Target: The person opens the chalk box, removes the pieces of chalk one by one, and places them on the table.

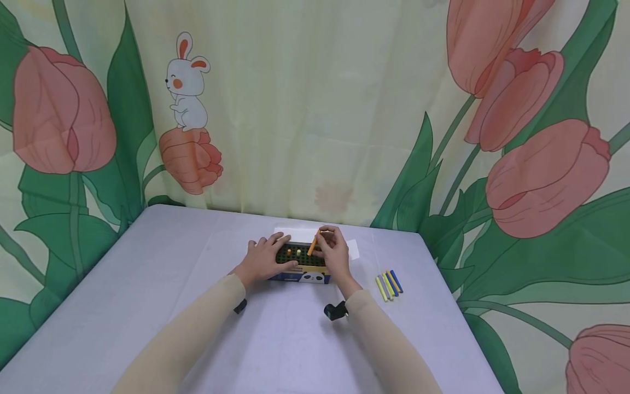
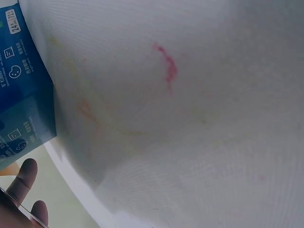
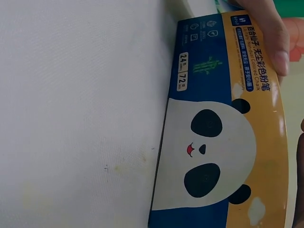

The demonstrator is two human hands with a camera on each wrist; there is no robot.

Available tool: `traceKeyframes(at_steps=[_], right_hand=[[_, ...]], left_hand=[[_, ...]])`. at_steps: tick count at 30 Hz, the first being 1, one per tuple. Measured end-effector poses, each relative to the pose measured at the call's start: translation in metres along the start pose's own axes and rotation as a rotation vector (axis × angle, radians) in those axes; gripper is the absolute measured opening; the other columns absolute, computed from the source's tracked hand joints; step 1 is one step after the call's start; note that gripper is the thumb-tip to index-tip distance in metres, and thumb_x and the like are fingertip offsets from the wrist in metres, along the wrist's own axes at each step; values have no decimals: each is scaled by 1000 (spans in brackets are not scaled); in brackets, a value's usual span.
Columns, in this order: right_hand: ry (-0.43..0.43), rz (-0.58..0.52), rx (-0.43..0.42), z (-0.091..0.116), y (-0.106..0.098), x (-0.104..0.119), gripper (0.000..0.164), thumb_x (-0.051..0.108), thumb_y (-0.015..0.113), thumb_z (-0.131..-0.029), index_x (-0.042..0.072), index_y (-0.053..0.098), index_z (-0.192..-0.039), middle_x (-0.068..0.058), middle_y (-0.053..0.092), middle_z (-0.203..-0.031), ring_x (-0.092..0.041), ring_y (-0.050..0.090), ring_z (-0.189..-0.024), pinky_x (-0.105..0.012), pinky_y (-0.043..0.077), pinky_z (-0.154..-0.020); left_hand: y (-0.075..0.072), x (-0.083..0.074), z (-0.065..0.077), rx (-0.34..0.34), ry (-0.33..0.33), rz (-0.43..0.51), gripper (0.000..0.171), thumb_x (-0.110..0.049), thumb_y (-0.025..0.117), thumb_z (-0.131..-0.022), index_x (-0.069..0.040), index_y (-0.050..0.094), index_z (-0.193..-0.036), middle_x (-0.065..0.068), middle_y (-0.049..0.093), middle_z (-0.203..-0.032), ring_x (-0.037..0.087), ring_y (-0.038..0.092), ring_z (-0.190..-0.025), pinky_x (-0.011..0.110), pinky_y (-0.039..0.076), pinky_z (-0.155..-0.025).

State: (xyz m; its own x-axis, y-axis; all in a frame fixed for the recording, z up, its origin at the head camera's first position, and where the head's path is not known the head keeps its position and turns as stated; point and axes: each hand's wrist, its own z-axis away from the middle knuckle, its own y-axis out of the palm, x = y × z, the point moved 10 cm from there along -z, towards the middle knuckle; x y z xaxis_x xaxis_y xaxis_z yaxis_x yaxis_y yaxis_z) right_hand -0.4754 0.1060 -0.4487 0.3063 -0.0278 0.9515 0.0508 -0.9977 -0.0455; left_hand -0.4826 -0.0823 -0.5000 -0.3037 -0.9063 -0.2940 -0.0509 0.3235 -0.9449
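A chalk box (image 1: pixel 313 277) with a panda on its front stands on the table, its dotted dark-green top insert (image 1: pixel 305 260) facing up. An orange chalk (image 1: pixel 312 249) is pinched between the thumb and fingers of my right hand (image 1: pixel 337 260), tilted with its lower end at the insert. An orange and a pale yellow chalk end (image 1: pixel 298 252) stick up from holes left of it. My left hand (image 1: pixel 261 259) holds the box at its left end; in the right wrist view its thumb (image 3: pixel 280 54) lies over the front's upper edge. Two left fingertips (image 2: pixel 27 175) show in the left wrist view.
Several loose chalks (image 1: pixel 381 289), yellow, blue, orange and greyish, lie side by side right of the box. White card-like pieces (image 1: pixel 353 249) show behind it. The white tablecloth (image 1: pixel 275 350) bears faint chalk marks. A tulip-print curtain (image 1: pixel 315 109) hangs behind the table.
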Motion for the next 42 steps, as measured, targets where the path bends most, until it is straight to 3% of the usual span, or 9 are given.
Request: traceKeyframes(at_steps=[12, 23, 35, 42], right_hand=[[-19, -19, -42, -7, -19, 10, 30, 15, 62, -104, 1, 58, -130, -17, 64, -118, -17, 68, -97, -39, 62, -76], [-23, -18, -67, -11, -34, 17, 27, 13, 63, -103, 5, 59, -129, -13, 62, -118, -15, 72, -89, -34, 62, -69], [-31, 15, -102, -20, -68, 29, 36, 16, 67, -101, -1, 60, -132, -12, 63, -114, -14, 71, -88, -36, 62, -66], [-19, 86, -127, -21, -89, 26, 28, 16, 68, -101, 8, 65, -128, -10, 65, -114, -13, 70, -88, -35, 62, -65]], left_hand=[[-2, -1, 2, -3, 0, 2, 97, -86, 47, -86, -28, 36, -162, 7, 36, -166, 41, 51, -132, 69, 34, -105], [-2, 1, 4, -6, -1, 11, 97, -85, 49, -86, -27, 36, -162, 8, 36, -166, 41, 51, -132, 70, 33, -104], [-3, -1, 3, -15, 7, 23, 98, -86, 49, -85, -27, 37, -162, 8, 36, -166, 43, 50, -134, 73, 31, -105], [-5, -2, 5, -3, 4, 15, 96, -84, 50, -86, -26, 36, -162, 8, 35, -166, 42, 49, -134, 72, 31, -105]])
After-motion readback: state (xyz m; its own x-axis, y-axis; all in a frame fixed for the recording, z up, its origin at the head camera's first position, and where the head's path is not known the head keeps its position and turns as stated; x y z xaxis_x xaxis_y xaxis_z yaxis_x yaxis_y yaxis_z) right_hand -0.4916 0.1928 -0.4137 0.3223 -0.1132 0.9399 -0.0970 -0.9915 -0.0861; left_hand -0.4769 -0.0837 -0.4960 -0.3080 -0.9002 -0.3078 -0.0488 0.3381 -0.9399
